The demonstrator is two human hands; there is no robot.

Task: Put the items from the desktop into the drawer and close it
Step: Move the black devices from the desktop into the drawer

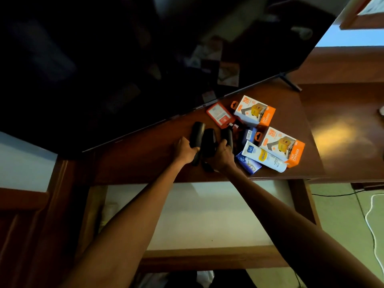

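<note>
- My left hand [185, 150] is closed around a black remote [197, 140] at the frame's center.
- My right hand [222, 155] grips another black remote [228, 136], beside the boxes [281, 145].
- The open drawer [199, 215] lies below both hands.

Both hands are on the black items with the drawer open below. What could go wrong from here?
1. The left hand and right hand each grip a black item, with a third loose between them; lifting may knock it off the desk edge.
2. The white tube lies across boxes and could roll.
</note>
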